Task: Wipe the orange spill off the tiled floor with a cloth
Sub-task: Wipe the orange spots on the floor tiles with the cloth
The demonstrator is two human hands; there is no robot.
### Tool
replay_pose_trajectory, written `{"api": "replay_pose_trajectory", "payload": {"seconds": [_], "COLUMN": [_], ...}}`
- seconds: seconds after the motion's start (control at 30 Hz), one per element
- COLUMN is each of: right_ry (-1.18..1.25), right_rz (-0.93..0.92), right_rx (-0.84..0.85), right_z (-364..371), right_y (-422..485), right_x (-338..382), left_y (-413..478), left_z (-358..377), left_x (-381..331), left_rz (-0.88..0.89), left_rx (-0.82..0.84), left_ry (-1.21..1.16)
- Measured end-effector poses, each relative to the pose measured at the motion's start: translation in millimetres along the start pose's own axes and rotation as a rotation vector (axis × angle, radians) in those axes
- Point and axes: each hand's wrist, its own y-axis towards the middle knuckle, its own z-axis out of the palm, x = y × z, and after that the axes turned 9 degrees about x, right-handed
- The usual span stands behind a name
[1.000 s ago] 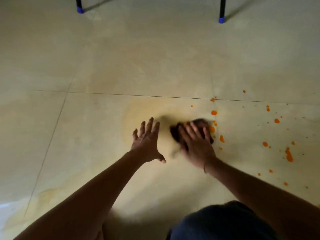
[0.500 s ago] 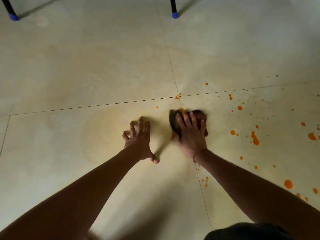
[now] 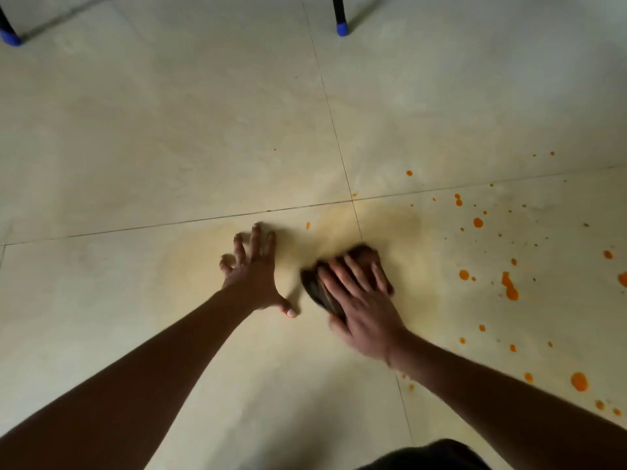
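My right hand (image 3: 363, 303) presses flat on a dark bunched cloth (image 3: 320, 290) on the pale tiled floor (image 3: 169, 147), just below the crossing of the grout lines. Fingers cover most of the cloth. My left hand (image 3: 252, 273) rests on the floor to the cloth's left, fingers spread, holding nothing. Orange spill drops (image 3: 509, 286) lie scattered on the tile to the right of the cloth. A faint yellowish smear (image 3: 390, 222) stains the floor around and above the cloth.
Two black furniture legs with blue feet stand at the far edge: one at the top left (image 3: 8, 37), one at the top centre (image 3: 342, 28). My dark-clothed knee (image 3: 437, 456) shows at the bottom edge.
My right hand has slid the cloth back toward me and a little right, off the grout crossing. The orange drops near the crossing are now smeared. My left hand stays planted.
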Motion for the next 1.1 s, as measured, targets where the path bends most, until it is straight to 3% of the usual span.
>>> {"api": "replay_pose_trajectory", "payload": {"seconds": [0.07, 0.17, 0.2, 0.27, 0.37, 0.4, 0.47, 0.57, 0.63, 0.7, 0.73, 0.8, 0.9, 1.03, 1.1], "right_ry": [-0.006, 0.114, 0.126, 0.085, -0.031, -0.041, -0.034, 0.098, 0.06, 0.02, -0.015, 0.004, 0.081, 0.028, 0.059], "right_rz": [0.038, 0.468, 0.499, 0.328, -0.074, -0.119, -0.046, 0.347, 0.247, 0.008, -0.026, 0.074, 0.493, 0.204, 0.245], "right_rx": [-0.052, -0.087, -0.079, -0.102, 0.019, 0.016, -0.01, -0.02, -0.051, 0.036, 0.023, 0.033, -0.036, 0.038, 0.018], "right_z": [1.0, -44.0, -60.9, -56.6, -9.7, -3.6, -5.9, -42.6, -25.7, 4.4, 9.7, 11.6, -3.5, 42.3, 45.4], "right_y": [-14.8, 80.4, 112.8, 140.2, 41.7, 12.4, 18.9, 96.5, 71.7, -18.6, -55.9, -66.1, -27.3, -144.4, -163.5], "right_x": [-38.0, -75.7, -61.4, -9.5, 29.0, 14.8, -25.7, -31.0, -5.0, 9.0, -3.3, -40.2, -57.2, -6.4, -33.2], "left_y": [-0.6, -3.1, -3.7, -0.6, 0.8, 1.2, 1.1, 3.8, 1.8, -1.4, -3.9, -7.1, -8.0, -18.8, -23.9], "left_z": [2.6, 0.6, -1.5, -6.8, -2.5, -0.3, 1.4, -0.3, -0.3, 0.0, -0.4, -4.1, -0.9, 24.6, 40.5], "left_x": [-2.4, -8.5, -8.0, 3.6, 5.5, 4.2, 0.3, 1.8, -0.3, 0.1, -1.5, -8.1, -39.8, -97.5, -118.5], "left_rz": [0.003, 0.024, 0.028, 0.026, 0.03, 0.032, 0.028, 0.019, 0.004, -0.008, -0.016, 0.007, 0.21, 0.414, 0.471], "left_rx": [-0.004, -0.016, -0.016, -0.049, -0.035, -0.025, -0.011, -0.024, -0.021, -0.029, -0.03, -0.052, -0.085, 0.031, 0.007], "left_ry": [-0.022, -0.04, -0.051, -0.077, -0.12, -0.113, -0.1, -0.094, -0.086, -0.059, -0.033, 0.036, 0.12, 0.23, 0.304]}}
